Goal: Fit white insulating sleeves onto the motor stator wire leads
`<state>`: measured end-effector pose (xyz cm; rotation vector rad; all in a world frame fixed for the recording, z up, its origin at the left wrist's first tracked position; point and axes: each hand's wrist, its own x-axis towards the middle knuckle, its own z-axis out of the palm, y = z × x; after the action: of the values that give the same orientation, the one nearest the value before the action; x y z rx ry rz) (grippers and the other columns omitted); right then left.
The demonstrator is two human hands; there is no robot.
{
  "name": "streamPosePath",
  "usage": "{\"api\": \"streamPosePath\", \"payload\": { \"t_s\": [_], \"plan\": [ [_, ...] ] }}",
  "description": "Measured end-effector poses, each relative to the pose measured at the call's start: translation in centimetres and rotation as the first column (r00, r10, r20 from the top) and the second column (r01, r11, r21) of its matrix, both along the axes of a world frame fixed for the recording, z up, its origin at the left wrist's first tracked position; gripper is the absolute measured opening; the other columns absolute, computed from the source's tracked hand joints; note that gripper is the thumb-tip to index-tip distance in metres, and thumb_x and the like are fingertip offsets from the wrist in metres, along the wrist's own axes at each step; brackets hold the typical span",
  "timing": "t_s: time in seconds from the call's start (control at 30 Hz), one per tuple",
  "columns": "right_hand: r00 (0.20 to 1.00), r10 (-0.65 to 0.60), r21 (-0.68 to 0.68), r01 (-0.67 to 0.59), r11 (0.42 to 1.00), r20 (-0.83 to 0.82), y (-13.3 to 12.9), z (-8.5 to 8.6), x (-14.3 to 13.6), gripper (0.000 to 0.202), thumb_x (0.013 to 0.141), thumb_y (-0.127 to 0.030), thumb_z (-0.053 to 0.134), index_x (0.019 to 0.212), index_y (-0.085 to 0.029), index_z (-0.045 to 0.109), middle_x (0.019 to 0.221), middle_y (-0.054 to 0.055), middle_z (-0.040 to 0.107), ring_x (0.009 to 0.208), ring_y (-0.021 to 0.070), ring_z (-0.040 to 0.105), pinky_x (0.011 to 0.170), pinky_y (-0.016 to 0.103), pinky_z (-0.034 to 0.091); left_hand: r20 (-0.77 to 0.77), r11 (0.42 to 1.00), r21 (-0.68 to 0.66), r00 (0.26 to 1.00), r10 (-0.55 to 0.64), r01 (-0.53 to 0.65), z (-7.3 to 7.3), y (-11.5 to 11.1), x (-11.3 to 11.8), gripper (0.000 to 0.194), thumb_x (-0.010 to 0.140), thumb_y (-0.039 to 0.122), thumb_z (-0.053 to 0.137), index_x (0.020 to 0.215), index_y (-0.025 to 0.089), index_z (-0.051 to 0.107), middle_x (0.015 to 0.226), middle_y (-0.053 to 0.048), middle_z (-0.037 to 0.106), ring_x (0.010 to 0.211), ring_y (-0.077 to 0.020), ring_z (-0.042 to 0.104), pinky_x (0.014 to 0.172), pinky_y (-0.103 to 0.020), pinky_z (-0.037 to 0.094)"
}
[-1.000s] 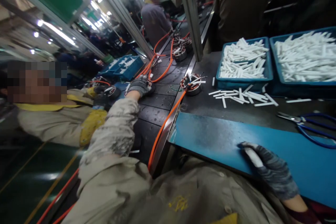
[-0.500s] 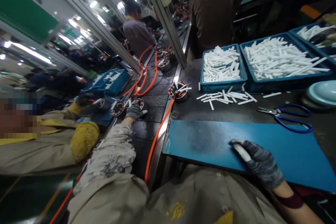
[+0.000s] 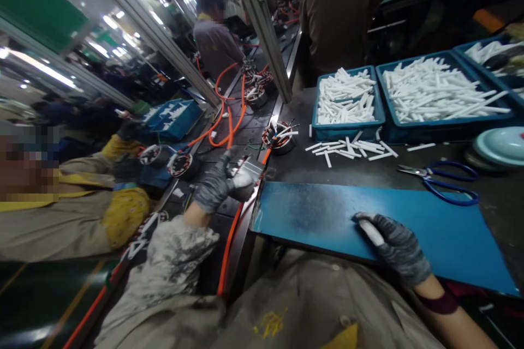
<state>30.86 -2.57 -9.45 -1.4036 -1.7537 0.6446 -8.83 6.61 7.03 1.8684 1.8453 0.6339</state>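
My left hand (image 3: 216, 185), in a grey knit glove, grips a motor stator (image 3: 250, 170) over the metal edge of the conveyor. The stator is tipped on its side, blurred and partly hidden by the white-covered thumb. My right hand (image 3: 399, 245), gloved the same way, rests at the front of a blue board (image 3: 303, 207). Its fingers are curled, with the white-covered thumb lying along them; nothing shows in them. Another stator (image 3: 278, 139) stands upright at the table's edge beyond the board, white sleeves and wire ends sticking out of it.
Blue bins (image 3: 347, 130) of white sleeves stand at the back right, with loose sleeves (image 3: 350, 148) before them. Blue-handled scissors (image 3: 448, 181) lie behind the board. Orange cables (image 3: 229, 251) run along the conveyor (image 3: 237, 144). A co-worker's yellow-cuffed arm (image 3: 125, 218) is at left, near more stators (image 3: 180, 163).
My left hand has drawn a stator from the conveyor's far side toward the board, tilting it. My right hand has stayed on the board. The view has shifted slightly.
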Motion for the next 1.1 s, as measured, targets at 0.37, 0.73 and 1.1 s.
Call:
{"api": "streamPosePath", "payload": {
  "t_s": [0.37, 0.73, 1.1],
  "plan": [
    [0.998, 0.067, 0.156, -0.067, 0.985, 0.003, 0.3, 0.8, -1.0, 0.048, 0.096, -0.041, 0.067, 0.141, -0.026, 0.062, 0.136, 0.012, 0.072, 0.124, 0.0311, 0.069, 0.108, 0.052, 0.057, 0.480, 0.805, -0.333, 0.823, -0.304, 0.492, -1.7, -3.0, 11.7, 0.065, 0.089, 0.028, 0.074, 0.150, 0.028, 0.052, 0.143, -0.010, 0.068, 0.133, -0.0294, 0.065, 0.107, -0.044, 0.060],
    [0.976, 0.201, 0.229, -0.216, 0.949, 0.088, 3.0, 4.2, -0.5, 0.052, 0.102, -0.033, 0.060, 0.153, -0.028, 0.053, 0.151, 0.010, 0.062, 0.139, 0.0302, 0.059, 0.119, 0.050, 0.047, 0.077, 0.752, 0.010, 0.749, -0.658, 0.659, -4.6, -0.7, 10.3, 0.045, 0.100, 0.048, 0.061, 0.135, 0.021, 0.069, 0.128, -0.010, 0.075, 0.120, -0.0259, 0.070, 0.106, -0.041, 0.054],
    [0.702, 0.707, 0.062, -0.704, 0.707, -0.088, 9.6, 5.2, -1.8, 0.048, 0.106, -0.040, 0.051, 0.153, -0.031, 0.054, 0.163, 0.004, 0.051, 0.155, 0.0237, 0.040, 0.129, 0.050, 0.030, -0.381, 0.876, -0.033, 0.804, -0.456, 0.481, -5.6, -1.5, 10.7, 0.042, 0.104, 0.049, 0.054, 0.115, 0.015, 0.076, 0.098, -0.011, 0.078, 0.093, -0.0235, 0.071, 0.090, -0.036, 0.054]
  ]
}}
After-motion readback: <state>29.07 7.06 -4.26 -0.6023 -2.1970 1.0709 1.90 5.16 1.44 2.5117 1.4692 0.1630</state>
